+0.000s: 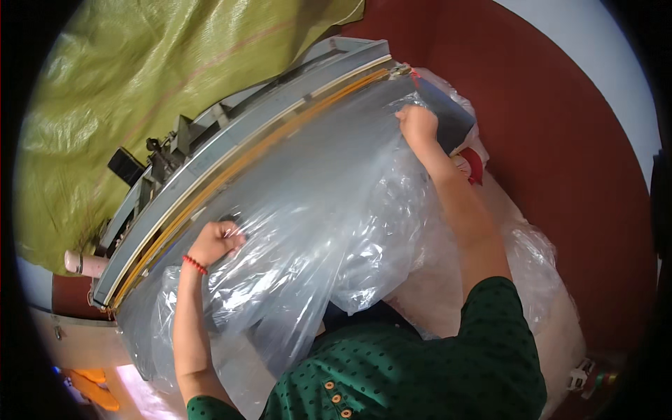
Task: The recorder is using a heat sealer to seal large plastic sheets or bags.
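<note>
A wide sheet of clear plastic film [308, 203] is stretched between my hands, over a grey work surface. My left hand [215, 241], with a red bead bracelet [194, 264] at its wrist, is closed on the film at the lower left. Farther off at the upper right, my right hand [418, 128] is a closed fist gripping the film's other side. Along the film's far side runs a long grey metal bar machine [252, 112] with an orange-yellow strip [280, 133]. Loose, crumpled film hangs down toward my lap.
A yellow-green woven sheet [161, 84] lies behind the machine. Metal brackets and a black box [126, 166] stick out from its back. A pink cylinder [84, 264] is at its left end. More clear plastic [532, 273] lies bundled at the right, beside the red-brown floor [553, 140].
</note>
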Demonstrator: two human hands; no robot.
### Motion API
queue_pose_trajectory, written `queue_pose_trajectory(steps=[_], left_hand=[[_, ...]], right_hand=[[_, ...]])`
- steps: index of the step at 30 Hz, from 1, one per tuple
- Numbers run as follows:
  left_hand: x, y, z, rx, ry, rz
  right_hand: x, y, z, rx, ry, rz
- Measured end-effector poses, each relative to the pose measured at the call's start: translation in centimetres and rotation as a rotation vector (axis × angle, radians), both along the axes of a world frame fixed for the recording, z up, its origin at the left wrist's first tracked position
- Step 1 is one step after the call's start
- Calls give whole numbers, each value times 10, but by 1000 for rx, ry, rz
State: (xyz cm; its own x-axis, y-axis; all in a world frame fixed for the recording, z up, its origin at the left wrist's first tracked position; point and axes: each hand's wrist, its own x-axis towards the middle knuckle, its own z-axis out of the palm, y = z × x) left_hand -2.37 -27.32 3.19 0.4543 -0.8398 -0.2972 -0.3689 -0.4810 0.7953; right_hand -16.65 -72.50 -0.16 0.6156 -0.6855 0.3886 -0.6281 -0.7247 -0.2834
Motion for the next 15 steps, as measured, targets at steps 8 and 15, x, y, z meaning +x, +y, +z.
queue_pose_trajectory(steps=[8,15], left_hand=[[-23,16,12,-3,-31,98],[-77,143,28,209,92,280]], right_hand=[[8,-53,-16,-168,-159,-185],[25,-58,-18,-113,-86,-128]])
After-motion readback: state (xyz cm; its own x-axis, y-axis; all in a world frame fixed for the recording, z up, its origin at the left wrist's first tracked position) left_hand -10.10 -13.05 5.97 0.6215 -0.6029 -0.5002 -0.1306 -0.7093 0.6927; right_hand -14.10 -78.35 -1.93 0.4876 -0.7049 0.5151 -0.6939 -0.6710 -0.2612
